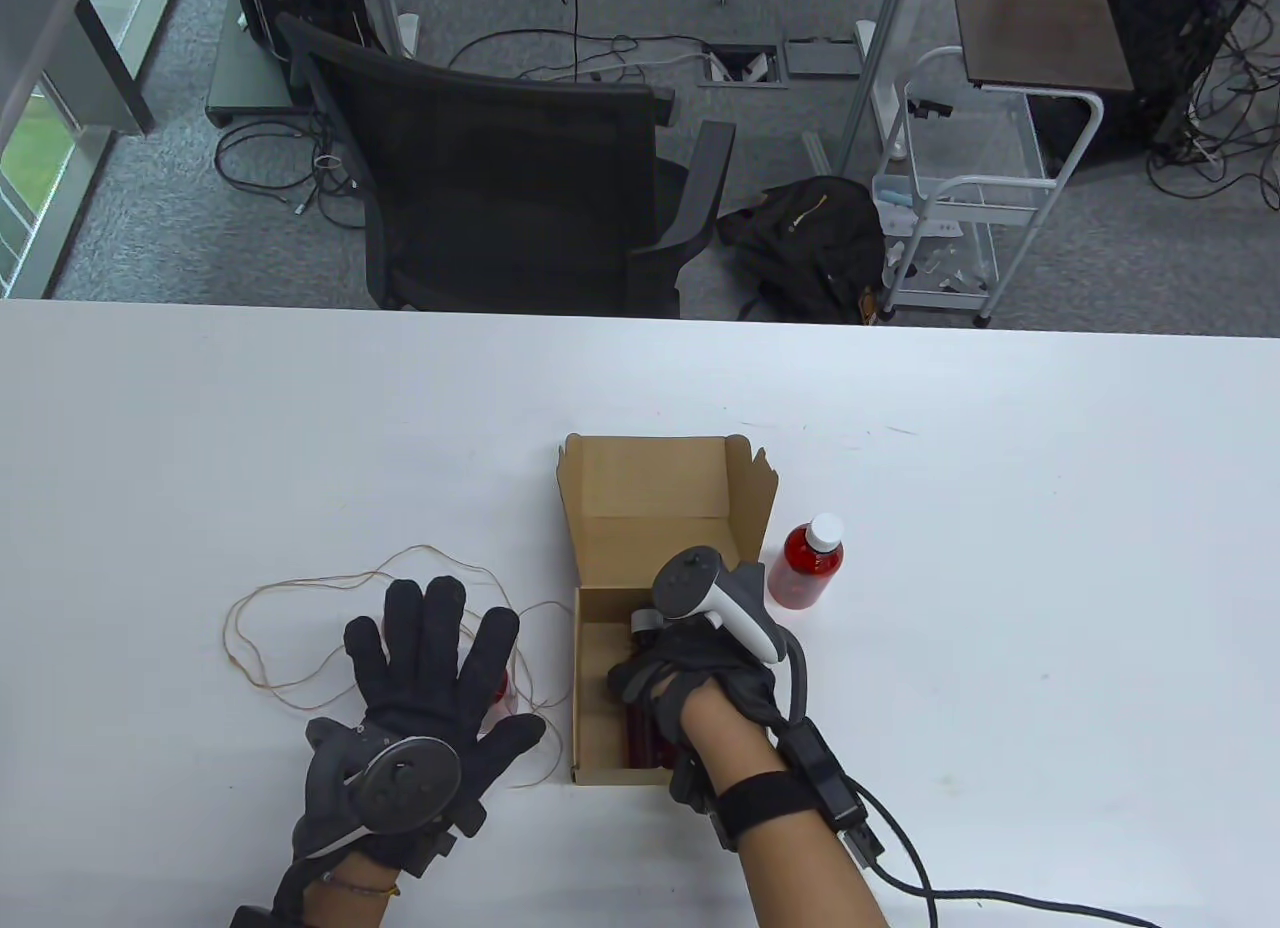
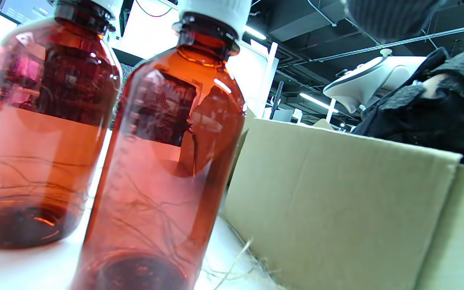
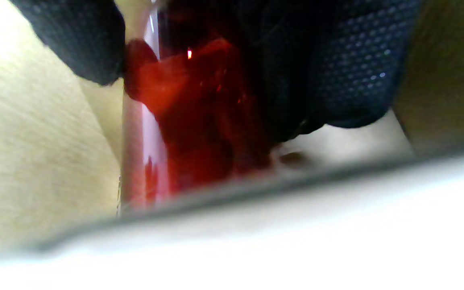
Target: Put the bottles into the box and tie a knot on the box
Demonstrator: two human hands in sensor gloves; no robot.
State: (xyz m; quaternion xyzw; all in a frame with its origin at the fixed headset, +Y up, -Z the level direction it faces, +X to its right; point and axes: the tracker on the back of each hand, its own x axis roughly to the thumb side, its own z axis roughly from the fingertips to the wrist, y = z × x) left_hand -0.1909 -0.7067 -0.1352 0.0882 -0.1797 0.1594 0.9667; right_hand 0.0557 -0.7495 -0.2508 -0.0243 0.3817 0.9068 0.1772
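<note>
An open cardboard box (image 1: pixel 577 688) sits mid-table with its lid flap raised. My right hand (image 1: pixel 650 678) reaches into it, fingers curled around a dark red bottle (image 1: pixel 640 733) that lies inside. The right wrist view shows that bottle (image 3: pixel 199 121) between gloved fingers (image 3: pixel 336 60), against the box wall (image 3: pixel 34 161). My left hand (image 1: pixel 430 648) is spread flat, fingers straight, left of the box and over two upright amber bottles (image 2: pixel 38 121) (image 2: pixel 163 153) with white caps. From above only a red sliver (image 1: pixel 503 683) of them shows. Another red bottle (image 1: pixel 805 568) stands right of the box.
Thin brown string (image 1: pixel 232 623) lies in loose loops on the white table left of the box, partly under my left hand. The box wall (image 2: pixel 328 193) stands close beside the two bottles. A black office chair (image 1: pixel 520 188) is behind the table's far edge.
</note>
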